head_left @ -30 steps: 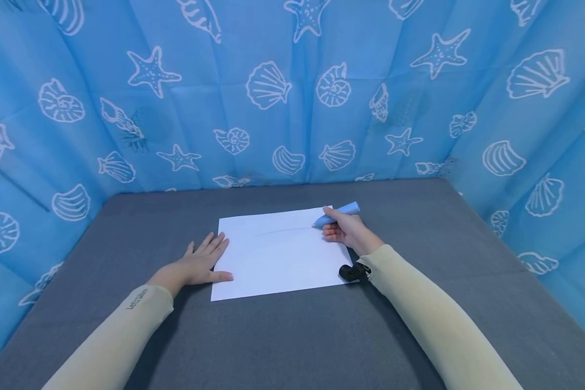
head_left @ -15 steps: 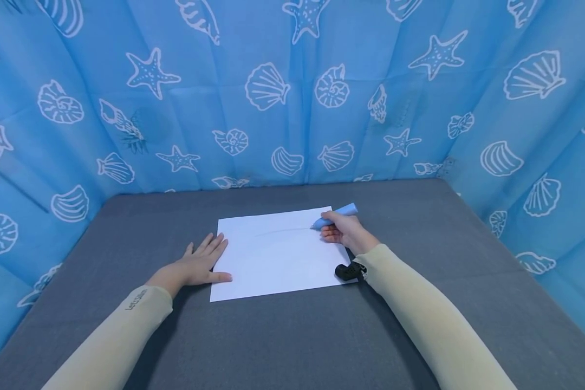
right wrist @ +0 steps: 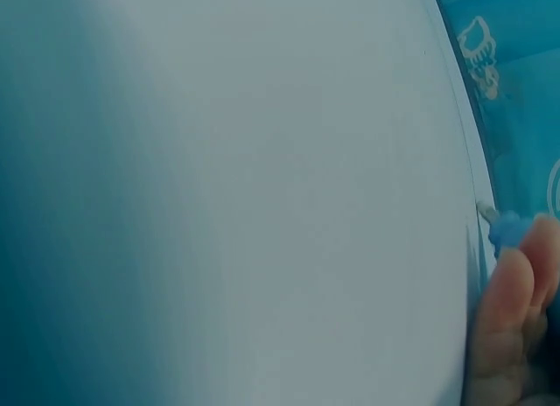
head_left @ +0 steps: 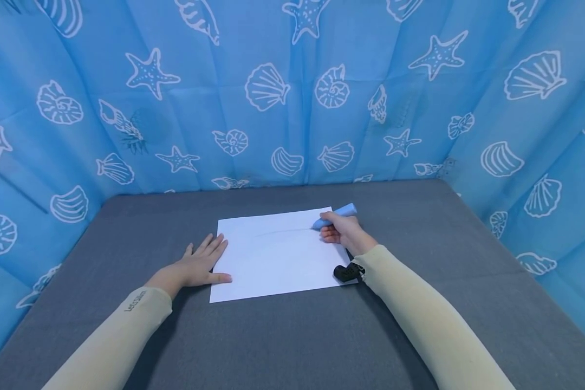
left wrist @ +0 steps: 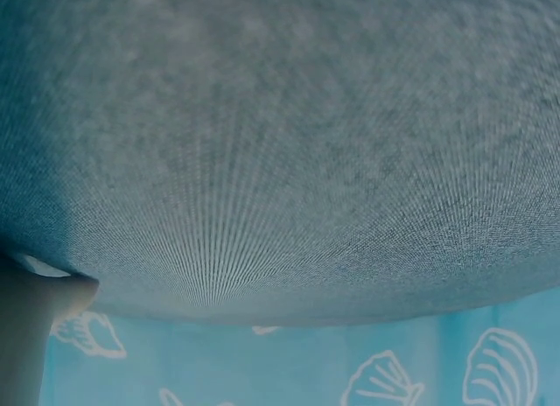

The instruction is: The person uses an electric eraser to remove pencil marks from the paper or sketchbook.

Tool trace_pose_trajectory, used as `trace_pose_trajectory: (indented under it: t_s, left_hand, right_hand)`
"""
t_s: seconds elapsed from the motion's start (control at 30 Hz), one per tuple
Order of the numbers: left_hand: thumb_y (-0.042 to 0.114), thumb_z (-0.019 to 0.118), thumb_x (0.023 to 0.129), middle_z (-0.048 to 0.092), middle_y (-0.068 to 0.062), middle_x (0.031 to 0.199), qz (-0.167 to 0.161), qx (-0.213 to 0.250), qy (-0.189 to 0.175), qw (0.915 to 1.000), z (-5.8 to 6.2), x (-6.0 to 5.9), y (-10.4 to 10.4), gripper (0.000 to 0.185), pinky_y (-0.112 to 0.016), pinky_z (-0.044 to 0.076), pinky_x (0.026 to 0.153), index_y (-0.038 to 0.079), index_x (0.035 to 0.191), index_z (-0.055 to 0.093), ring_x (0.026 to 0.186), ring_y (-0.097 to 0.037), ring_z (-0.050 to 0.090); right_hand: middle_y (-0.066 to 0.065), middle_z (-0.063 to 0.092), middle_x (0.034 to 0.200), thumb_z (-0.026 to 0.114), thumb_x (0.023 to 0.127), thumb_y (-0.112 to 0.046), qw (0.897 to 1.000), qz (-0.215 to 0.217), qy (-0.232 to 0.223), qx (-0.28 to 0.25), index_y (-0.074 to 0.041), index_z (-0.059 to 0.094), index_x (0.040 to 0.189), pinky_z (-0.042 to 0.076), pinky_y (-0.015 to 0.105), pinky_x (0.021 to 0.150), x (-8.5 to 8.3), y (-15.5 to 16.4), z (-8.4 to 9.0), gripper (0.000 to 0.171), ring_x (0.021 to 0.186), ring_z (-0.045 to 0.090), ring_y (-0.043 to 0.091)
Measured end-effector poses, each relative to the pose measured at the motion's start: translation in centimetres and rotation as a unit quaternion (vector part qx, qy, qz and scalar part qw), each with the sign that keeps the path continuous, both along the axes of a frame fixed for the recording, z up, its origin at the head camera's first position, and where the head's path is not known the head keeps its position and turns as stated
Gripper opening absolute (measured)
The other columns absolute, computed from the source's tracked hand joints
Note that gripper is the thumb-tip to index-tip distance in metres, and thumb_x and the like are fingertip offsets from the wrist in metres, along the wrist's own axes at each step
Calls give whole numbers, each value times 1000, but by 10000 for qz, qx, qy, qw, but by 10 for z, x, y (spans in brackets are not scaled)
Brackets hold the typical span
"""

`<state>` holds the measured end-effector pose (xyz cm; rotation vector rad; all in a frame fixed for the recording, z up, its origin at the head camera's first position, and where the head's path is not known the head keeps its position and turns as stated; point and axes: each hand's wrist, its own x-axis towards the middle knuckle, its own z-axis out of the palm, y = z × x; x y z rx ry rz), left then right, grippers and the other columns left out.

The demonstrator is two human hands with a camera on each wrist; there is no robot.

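A white sheet of paper (head_left: pixel 278 257) lies on the grey table (head_left: pixel 292 336), with a faint curved pencil line near its far edge. My right hand (head_left: pixel 342 230) grips a light blue pen (head_left: pixel 335 214) whose tip touches the paper near its far right corner. The right wrist view shows the paper (right wrist: pixel 262 196) close up, with the pen tip (right wrist: pixel 500 227) and my fingers (right wrist: pixel 512 318) at the right edge. My left hand (head_left: pixel 200 262) lies flat with straight fingers, pressing the paper's left edge. The left wrist view shows only grey table cloth (left wrist: pixel 280 143).
Blue curtains printed with white shells and starfish (head_left: pixel 292 92) wall in the table at the back and both sides. A small black wrist camera (head_left: pixel 346 272) sits at my right wrist over the paper's near right corner.
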<state>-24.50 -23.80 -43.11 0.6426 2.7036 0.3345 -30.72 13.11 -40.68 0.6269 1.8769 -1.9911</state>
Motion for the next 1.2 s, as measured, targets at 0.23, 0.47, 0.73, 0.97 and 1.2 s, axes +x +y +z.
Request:
trace_pose_trajectory:
  t_s: [0.23,0.47,0.73,0.97,1.2]
  left_hand:
    - [72,52,85,1,-18,161,5,47,6,10000,0,0,1,106,-69,-8,106,3,155,11,146,-40,-8]
    - [71,50,86,-1,-18,161,-11,22,-75,10000,6,2,2,105,-69,-8,106,3,156,9,146,-40,-9]
    - [69,53,86,2,-23,160,-86,241,-73,9996,11,5,3,106,-71,-9,104,0,154,12,144,-44,-8]
    - [73,49,85,-1,-18,161,-45,3,-35,10000,6,2,2,107,-69,-8,106,4,156,8,146,-40,-10]
    - [76,48,84,-2,-18,161,-32,57,-149,9999,10,5,3,109,-69,-10,106,4,156,8,145,-40,-11]
  right_hand:
    - [5,61,61,66,94,-23,10000,-12,15,54,0,63,88,53,23,51,1,0,2,24,49,58,11]
    - [5,61,62,67,93,-22,10000,-63,7,47,0,64,88,53,23,51,0,0,1,23,49,59,11]
    - [5,60,63,65,94,-26,10000,-7,-15,37,-1,62,89,53,23,52,1,1,2,26,50,58,11]
    - [5,61,67,63,96,-33,9997,98,-23,-202,0,60,94,54,23,55,1,4,4,33,55,59,12]
    - [5,61,66,66,93,-22,10000,28,2,-74,0,61,93,54,24,55,0,0,1,23,53,60,12]
